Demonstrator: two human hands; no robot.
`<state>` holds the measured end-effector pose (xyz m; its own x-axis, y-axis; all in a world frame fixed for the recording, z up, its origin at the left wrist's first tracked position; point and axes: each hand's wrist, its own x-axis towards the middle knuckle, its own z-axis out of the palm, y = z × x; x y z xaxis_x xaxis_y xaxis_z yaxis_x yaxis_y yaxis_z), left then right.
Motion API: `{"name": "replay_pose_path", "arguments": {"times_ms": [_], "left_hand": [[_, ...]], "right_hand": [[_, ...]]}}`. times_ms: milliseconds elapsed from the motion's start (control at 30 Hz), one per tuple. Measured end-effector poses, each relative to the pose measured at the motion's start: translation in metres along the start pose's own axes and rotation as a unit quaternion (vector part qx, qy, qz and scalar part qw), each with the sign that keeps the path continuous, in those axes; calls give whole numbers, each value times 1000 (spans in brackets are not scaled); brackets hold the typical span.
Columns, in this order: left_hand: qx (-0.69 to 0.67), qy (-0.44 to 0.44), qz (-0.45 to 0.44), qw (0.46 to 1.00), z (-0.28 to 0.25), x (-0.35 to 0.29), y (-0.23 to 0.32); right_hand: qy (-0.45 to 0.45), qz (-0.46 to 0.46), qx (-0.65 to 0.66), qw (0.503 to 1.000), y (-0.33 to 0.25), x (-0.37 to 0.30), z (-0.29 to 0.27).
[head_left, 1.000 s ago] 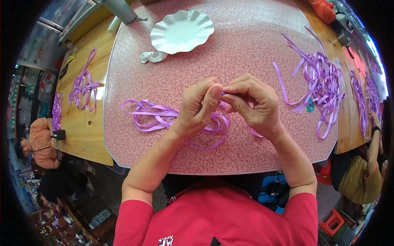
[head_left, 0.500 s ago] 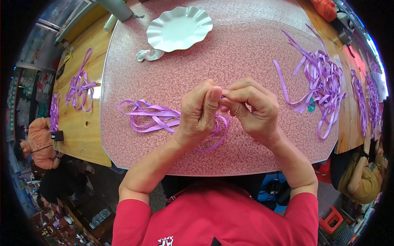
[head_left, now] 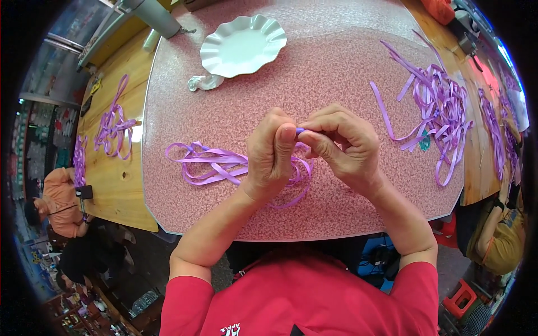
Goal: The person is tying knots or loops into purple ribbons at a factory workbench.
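Between my two hands a purple ribbon (head_left: pixel 301 130) is pinched, with a small, darker purple section showing at the fingertips. My left hand (head_left: pixel 272 150) is closed, thumb up along its curled fingers. My right hand (head_left: pixel 346 144) pinches the same spot with thumb and forefinger. Looped lengths of lilac ribbon (head_left: pixel 208 168) lie on the table to the left of my left hand, and more loops curl beneath both hands. Part of the ribbon is hidden behind my fingers.
The pink speckled table (head_left: pixel 336 224) bears a white wavy-rimmed plate (head_left: pixel 244 47) and a crumpled white wad (head_left: pixel 205 83) at the back. A heap of lilac ribbons (head_left: pixel 440 106) lies right, another bunch (head_left: pixel 115 126) left. People sit at both sides; a grey container (head_left: pixel 157 17) stands back left.
My fingertips have parted slightly, so more of the darker purple section shows between them. The whole view has shifted a little; the ribbons on the table lie as before.
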<state>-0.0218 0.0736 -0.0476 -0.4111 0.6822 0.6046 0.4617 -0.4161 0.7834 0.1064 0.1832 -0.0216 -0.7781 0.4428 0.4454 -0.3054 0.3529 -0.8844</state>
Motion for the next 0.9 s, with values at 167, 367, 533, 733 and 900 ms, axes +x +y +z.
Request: {"name": "replay_pose_path", "arguments": {"times_ms": [167, 367, 533, 733, 900], "left_hand": [[50, 9, 40, 998, 0, 3, -1], [29, 9, -11, 999, 2, 1, 3], [-143, 37, -158, 976, 13, 0, 26], [-92, 34, -125, 987, 13, -2, 23], [-117, 16, -155, 981, 13, -2, 17]], "right_hand": [[18, 37, 37, 998, -2, 1, 2], [38, 31, 54, 997, 0, 0, 5], [44, -91, -48, 994, 2, 2, 4], [74, -182, -137, 971, 7, 1, 7], [54, -178, -155, 970, 10, 6, 0]]}}
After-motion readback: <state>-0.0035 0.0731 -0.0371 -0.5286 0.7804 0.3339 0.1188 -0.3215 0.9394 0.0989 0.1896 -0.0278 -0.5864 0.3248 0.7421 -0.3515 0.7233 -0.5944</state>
